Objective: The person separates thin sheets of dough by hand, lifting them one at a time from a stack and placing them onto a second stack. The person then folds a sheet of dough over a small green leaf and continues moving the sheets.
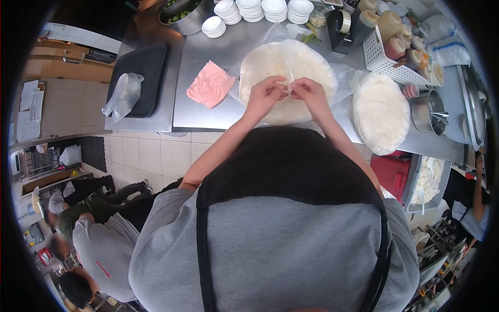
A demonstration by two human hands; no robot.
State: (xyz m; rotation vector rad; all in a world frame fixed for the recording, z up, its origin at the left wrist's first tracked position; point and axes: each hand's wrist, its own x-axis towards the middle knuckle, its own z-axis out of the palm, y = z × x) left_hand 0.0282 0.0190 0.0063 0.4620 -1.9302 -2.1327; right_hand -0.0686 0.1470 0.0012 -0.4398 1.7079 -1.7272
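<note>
A stack of large, thin, round white sheets that look like rice paper [267, 57] lies on clear plastic on the steel counter in front of me. My left hand [267, 94] is over the middle of the stack, thumb and fingers pinched on a thin translucent sheet. Close beside it, my right hand [311, 95] pinches the same sheet, its fingertips almost meeting the left ones. A raised edge of the sheet runs up between the two hands. To the right sits a second pile of round white sheets [381, 113], partly overhanging the counter's front edge.
A pink cloth [210, 85] and a black tray [139, 78] with a plastic bag [125, 96] are at left. Stacked white dishes [249, 11] stand behind. A white basket [387, 60] of bottles and a metal pot [427, 112] are at right. Co-workers [104, 249] stand behind me.
</note>
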